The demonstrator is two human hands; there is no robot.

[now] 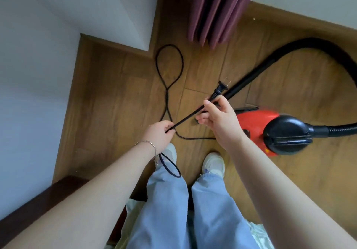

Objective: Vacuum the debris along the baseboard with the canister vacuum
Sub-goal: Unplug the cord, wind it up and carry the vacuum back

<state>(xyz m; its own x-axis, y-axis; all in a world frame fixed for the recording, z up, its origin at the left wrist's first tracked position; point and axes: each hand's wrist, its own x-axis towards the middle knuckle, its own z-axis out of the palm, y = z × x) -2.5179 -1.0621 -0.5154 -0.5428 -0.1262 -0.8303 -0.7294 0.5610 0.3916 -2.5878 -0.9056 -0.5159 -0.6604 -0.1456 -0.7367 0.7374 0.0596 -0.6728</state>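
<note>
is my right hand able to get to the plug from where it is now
Probably yes: the right hand pinches the cord just behind the plug, with nothing between them. The plug sticks out free beyond the hand, prongs bare.

vacuum [258,127] right of feet | cord loop [170,63] ahead on floor | curtain [216,11] behind

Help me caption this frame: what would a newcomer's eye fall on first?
At centre, the left hand and right hand hold a black power cord taut, its plug free beside the right hand. The red canister vacuum sits on the wooden floor at right, its black hose arching above; a purple curtain hangs at top.
</note>
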